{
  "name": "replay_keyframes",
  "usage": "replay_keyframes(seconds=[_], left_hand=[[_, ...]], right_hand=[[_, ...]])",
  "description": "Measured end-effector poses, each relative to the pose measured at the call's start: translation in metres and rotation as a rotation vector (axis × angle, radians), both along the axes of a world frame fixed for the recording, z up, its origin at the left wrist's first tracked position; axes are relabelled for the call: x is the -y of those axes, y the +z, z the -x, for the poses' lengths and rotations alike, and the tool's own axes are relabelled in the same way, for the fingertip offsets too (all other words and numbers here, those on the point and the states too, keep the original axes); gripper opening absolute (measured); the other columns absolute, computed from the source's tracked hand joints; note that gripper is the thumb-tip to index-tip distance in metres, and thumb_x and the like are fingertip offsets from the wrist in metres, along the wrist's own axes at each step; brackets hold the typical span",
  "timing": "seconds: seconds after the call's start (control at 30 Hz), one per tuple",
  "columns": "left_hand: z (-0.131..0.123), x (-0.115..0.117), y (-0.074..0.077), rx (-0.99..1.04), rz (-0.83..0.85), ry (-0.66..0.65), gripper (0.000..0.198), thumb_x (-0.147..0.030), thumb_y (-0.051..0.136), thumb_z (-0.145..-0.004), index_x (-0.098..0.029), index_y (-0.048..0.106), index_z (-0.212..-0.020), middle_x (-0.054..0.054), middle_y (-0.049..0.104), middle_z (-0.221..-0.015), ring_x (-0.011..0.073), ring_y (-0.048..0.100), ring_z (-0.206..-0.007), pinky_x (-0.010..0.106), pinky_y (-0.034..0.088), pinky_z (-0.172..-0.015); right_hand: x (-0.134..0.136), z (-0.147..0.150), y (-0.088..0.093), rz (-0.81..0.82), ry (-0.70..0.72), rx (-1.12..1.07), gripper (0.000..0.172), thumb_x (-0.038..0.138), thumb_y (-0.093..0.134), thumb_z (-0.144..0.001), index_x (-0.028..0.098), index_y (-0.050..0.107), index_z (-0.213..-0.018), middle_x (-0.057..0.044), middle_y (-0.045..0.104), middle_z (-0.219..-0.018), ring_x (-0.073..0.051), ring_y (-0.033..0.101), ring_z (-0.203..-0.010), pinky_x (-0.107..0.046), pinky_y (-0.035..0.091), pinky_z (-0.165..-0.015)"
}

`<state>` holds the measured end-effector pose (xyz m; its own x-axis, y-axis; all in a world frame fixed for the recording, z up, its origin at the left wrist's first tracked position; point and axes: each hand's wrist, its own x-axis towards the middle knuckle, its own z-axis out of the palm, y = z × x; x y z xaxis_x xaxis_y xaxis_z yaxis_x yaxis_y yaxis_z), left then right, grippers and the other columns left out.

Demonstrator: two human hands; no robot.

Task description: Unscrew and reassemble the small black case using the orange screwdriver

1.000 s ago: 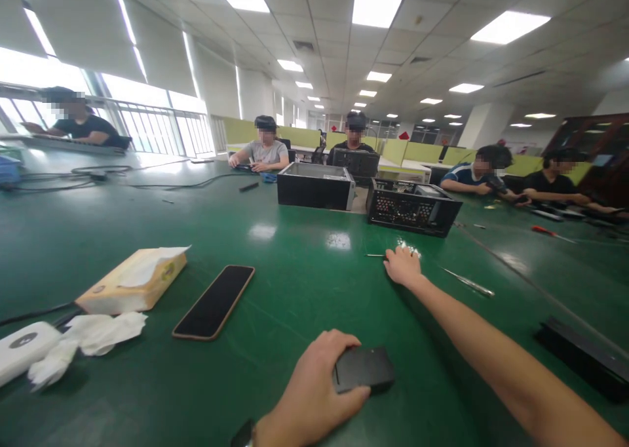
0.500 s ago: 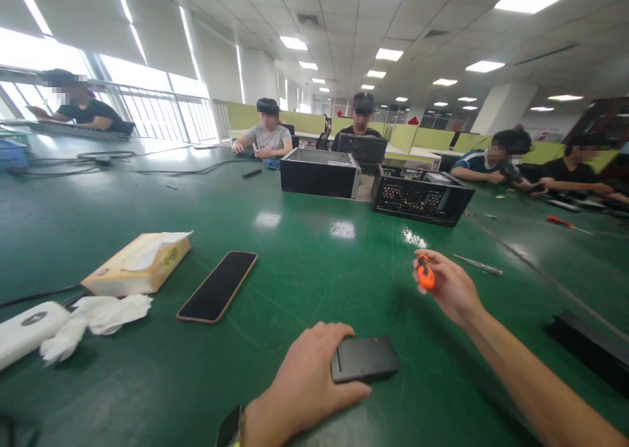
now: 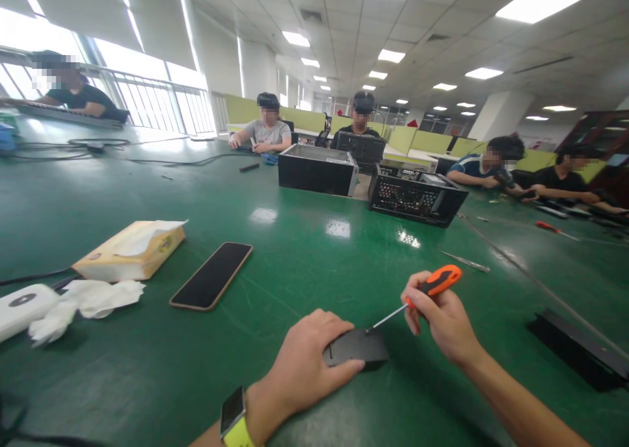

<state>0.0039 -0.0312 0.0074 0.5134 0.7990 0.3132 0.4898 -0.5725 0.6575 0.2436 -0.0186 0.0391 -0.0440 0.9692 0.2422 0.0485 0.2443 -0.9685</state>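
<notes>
With left hand open flat, half hides black box, lower centre. With right hand closed, grips orange screwdriver.

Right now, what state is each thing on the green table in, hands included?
black box, lying flat on the table.
left hand, gripping the black box.
right hand, closed around the screwdriver.
screwdriver, tilted, tip touching the black box.
phone, lying flat, screen dark.
tissue box, open, tissue sticking out.
computer case, top open.
</notes>
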Motion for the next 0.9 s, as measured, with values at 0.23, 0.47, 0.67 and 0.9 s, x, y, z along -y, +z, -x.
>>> replay_keyframes(seconds=[0.23,0.47,0.67,0.9], left_hand=[[-0.001,-0.001,-0.001,-0.016,-0.037,0.003,0.031,-0.035,0.076,-0.079,-0.022,0.071,-0.107,0.004,0.070,-0.094,0.0237,0.060,-0.088,0.034,0.048,-0.080],[0.000,-0.003,-0.001,-0.028,-0.056,-0.011,0.034,-0.036,0.078,-0.077,-0.020,0.070,-0.106,0.005,0.070,-0.095,0.0243,0.060,-0.089,0.034,0.049,-0.080],[0.001,-0.005,0.000,-0.020,-0.075,-0.022,0.039,-0.040,0.080,-0.075,-0.019,0.070,-0.107,0.005,0.071,-0.097,0.0250,0.061,-0.090,0.035,0.049,-0.080],[0.001,-0.005,0.000,-0.031,-0.081,-0.020,0.038,-0.039,0.080,-0.074,-0.019,0.070,-0.105,0.005,0.071,-0.095,0.0249,0.061,-0.088,0.034,0.049,-0.078]], right_hand=[[-0.009,0.004,0.006,-0.041,0.035,0.109,0.029,0.044,0.063,-0.089,0.020,0.052,-0.077,0.006,0.051,-0.058,-0.009,0.048,-0.046,-0.022,0.041,-0.043],[-0.006,0.002,0.010,-0.076,0.015,0.284,0.026,0.043,0.062,-0.089,0.020,0.055,-0.078,0.005,0.051,-0.060,-0.011,0.048,-0.049,-0.023,0.041,-0.047],[-0.005,-0.008,0.035,-0.123,0.128,0.490,0.017,0.037,0.072,-0.080,0.020,0.070,-0.083,-0.004,0.070,-0.082,-0.020,0.065,-0.075,-0.030,0.052,-0.065],[-0.003,0.004,0.037,-0.221,-0.031,0.603,0.021,0.041,0.072,-0.079,0.021,0.071,-0.071,-0.002,0.068,-0.065,-0.019,0.061,-0.059,-0.030,0.049,-0.057]])
